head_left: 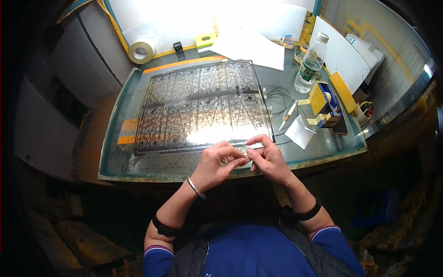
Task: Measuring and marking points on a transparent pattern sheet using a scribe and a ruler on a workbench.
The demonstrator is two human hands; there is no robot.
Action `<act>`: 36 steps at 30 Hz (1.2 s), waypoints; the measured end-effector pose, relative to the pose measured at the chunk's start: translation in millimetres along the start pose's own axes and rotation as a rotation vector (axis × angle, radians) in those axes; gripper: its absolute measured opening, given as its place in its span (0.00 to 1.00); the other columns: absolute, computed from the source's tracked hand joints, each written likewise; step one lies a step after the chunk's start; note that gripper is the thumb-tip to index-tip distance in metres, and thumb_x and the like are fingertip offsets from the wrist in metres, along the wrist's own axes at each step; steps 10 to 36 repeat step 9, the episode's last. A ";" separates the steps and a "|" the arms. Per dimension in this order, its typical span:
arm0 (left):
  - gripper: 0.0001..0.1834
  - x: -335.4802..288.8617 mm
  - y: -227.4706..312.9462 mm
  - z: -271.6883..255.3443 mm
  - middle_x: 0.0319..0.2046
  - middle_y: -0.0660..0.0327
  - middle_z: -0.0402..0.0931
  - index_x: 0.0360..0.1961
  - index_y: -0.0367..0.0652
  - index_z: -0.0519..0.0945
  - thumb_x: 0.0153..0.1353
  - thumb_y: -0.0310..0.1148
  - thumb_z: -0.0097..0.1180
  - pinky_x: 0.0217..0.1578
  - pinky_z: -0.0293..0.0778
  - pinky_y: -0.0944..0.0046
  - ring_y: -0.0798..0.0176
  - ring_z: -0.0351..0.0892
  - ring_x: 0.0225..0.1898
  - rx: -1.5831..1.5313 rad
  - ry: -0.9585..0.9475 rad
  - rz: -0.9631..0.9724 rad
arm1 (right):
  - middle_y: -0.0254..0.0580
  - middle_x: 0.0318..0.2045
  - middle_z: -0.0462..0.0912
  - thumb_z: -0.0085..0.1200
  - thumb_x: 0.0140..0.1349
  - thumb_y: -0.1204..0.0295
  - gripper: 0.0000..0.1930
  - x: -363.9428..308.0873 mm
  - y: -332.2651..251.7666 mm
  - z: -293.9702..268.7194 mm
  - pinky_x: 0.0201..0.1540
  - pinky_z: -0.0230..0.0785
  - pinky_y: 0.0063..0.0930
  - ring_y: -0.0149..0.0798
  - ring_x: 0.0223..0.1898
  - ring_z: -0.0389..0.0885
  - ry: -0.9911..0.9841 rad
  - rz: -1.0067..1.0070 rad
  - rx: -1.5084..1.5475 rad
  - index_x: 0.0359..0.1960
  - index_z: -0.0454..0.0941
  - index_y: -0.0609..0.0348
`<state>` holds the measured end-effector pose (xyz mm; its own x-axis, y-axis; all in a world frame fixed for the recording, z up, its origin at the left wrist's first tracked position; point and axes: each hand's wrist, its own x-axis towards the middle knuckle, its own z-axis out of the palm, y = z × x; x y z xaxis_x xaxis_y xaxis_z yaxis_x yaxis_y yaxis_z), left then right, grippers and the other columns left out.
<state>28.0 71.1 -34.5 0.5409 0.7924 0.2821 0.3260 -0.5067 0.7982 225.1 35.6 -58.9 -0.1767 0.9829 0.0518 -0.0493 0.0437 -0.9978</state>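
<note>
My left hand point(216, 162) and my right hand point(271, 161) meet above the front edge of a glass-topped table point(159, 164). Fingertips of both are pinched together around a small pale piece point(248, 156), mostly hidden by the fingers and too small to name. Just beyond them lies a large dark-patterned transparent film sheet point(194, 104), printed with rows of circuit-like panels. Bright light reflects off its near edge. To the right of my right hand rests a folded white paper point(301, 132), with a white pen-like tool point(289, 113) beside it.
At right stand a blue-and-yellow tape dispenser point(325, 104) and a clear plastic bottle point(310, 67). A thin black cable point(279, 93) loops near the film. Along the back are a tape roll point(141, 51), a black clip point(178, 47) and white paper sheets point(254, 48).
</note>
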 end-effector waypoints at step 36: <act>0.08 4.5 -8.9 1.0 0.33 0.58 0.77 0.41 0.42 0.82 0.59 0.25 0.62 0.34 0.75 0.60 0.62 0.79 0.32 0.277 -0.118 0.182 | 0.35 0.28 0.81 0.50 0.70 0.74 0.11 0.6 1.2 -1.2 0.26 0.68 0.15 0.22 0.23 0.77 -0.019 -0.006 -0.089 0.51 0.67 0.61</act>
